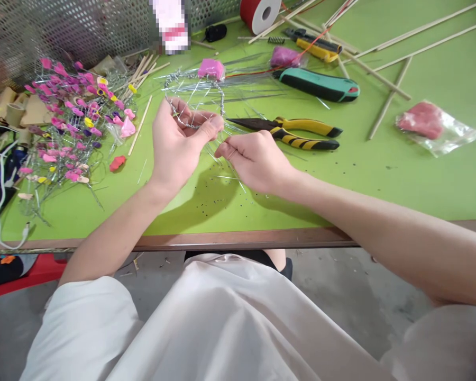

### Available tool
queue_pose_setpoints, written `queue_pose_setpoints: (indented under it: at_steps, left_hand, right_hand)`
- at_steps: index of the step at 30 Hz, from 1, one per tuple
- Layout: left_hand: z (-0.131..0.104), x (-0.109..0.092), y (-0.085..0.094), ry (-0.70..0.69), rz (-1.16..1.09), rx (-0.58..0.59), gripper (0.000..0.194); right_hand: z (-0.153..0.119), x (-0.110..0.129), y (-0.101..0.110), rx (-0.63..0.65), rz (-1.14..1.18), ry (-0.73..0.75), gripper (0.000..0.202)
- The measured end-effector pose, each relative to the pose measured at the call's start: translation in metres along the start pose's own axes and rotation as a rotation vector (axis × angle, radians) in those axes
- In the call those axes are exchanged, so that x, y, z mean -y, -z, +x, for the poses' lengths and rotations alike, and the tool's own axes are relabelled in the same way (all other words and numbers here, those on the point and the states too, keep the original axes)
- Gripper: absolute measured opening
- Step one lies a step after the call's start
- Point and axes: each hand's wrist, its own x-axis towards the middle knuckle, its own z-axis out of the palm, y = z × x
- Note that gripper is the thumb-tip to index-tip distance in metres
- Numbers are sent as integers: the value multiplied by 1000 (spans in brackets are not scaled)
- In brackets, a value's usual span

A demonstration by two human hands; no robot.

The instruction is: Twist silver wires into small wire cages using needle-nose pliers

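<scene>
Holds wire ring (222,99) over green table (420,190) w/ L hand (178,143), pinching its near edge betw. thumb & fingers. W/ R hand (257,161), just R of ring, presses thumb to curled fingers, can't tell on what. Has pliers (280,127) just beyond R hand, pink block (211,69) & teal tool (319,84) farther back, & on L a pile of wire stems (77,112) w/ pink, purple & yellow bits, plus stick (140,125) & red piece (117,163) betw. pile & L hand.

A green-topped table (432,185) is backed by a perforated metal panel (99,26); grey flooring (337,301), apparently concrete, is seen below.
</scene>
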Motion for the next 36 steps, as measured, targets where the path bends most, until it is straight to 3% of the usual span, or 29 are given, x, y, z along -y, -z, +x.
queue_pose_setpoints:
  at_steps: [4, 11, 14, 17, 21, 25, 29, 34, 36]
  left_hand:
    - [6, -1, 2, -111, 70, -44, 51]
    - [9, 4, -1, -50, 145, -59, 47]
    - [8, 5, -2, -41, 144, -73, 48]
    - [6, 3, -2, -30, 140, -67, 47]
    - [4, 1, 1, -26, 148, -15, 51]
    - [4, 1, 2, -78, 218, -3, 48]
    - [2, -3, -1, -155, 187, -5, 49]
    - [-1, -12, -7, 48, 177, -32, 47]
    - [-1, -14, -8, 64, 162, -65, 46]
  right_hand:
    - [0, 1, 2, 40, 159, -37, 43]
    - [1, -2, 6, 270, 588, -167, 56]
    - [2, -4, 5, 314, 646, -210, 52]
    - [2, -4, 6, 286, 570, -215, 48]
    - [1, 2, 8, 145, 347, -131, 37]
    - [-1, 10, 9, 12, 164, -44, 15]
    - [-6, 12, 5, -99, 49, -4, 10]
    - [-9, 4, -5, -179, -288, 163, 25]
    - [-8, -1, -7, -172, -387, 191, 25]
